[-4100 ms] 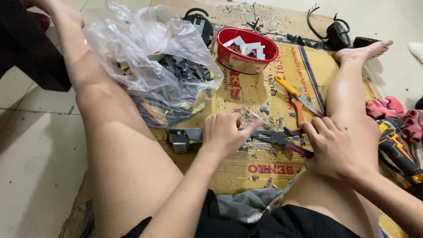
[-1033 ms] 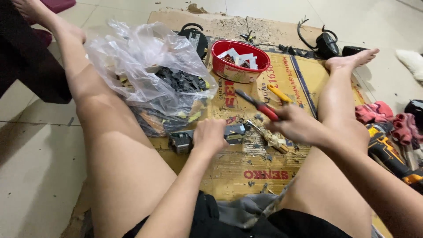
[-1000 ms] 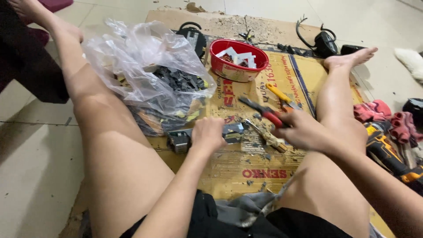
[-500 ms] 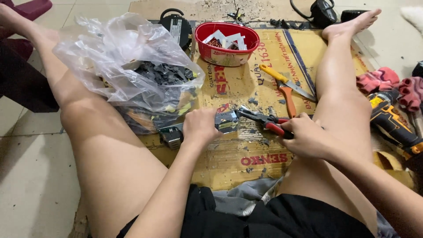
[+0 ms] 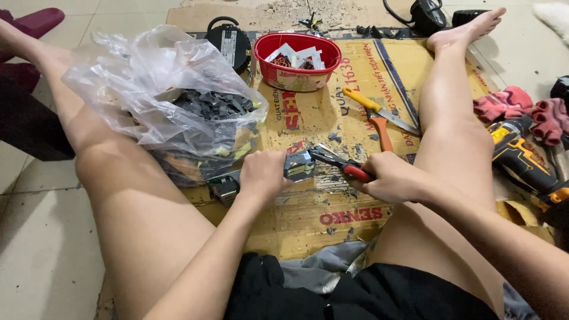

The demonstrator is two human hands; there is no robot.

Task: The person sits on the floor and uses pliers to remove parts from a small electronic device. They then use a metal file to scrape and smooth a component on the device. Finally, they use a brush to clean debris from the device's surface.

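I sit on the floor with my legs spread around a sheet of brown cardboard (image 5: 355, 77). My left hand (image 5: 264, 173) presses a small dark electronic part (image 5: 299, 166) down on the cardboard. In my right hand (image 5: 388, 178) I grip red-handled pliers (image 5: 341, 164); their jaws point left and touch the part's right edge. Whether the jaws bite the part is hard to tell. A second small dark block (image 5: 224, 188) lies just left of my left hand.
A clear plastic bag (image 5: 166, 101) of dark scrap parts lies by my left knee. A red bowl (image 5: 296, 59) with bits stands behind. Yellow- and orange-handled tools (image 5: 376, 115) lie on the cardboard. An orange drill (image 5: 524, 160) and red gloves (image 5: 521, 106) are at right.
My right hand picked up the red-handled pliers and brought their jaws down to the part. My left hand stayed on the part. The camera moved closer.
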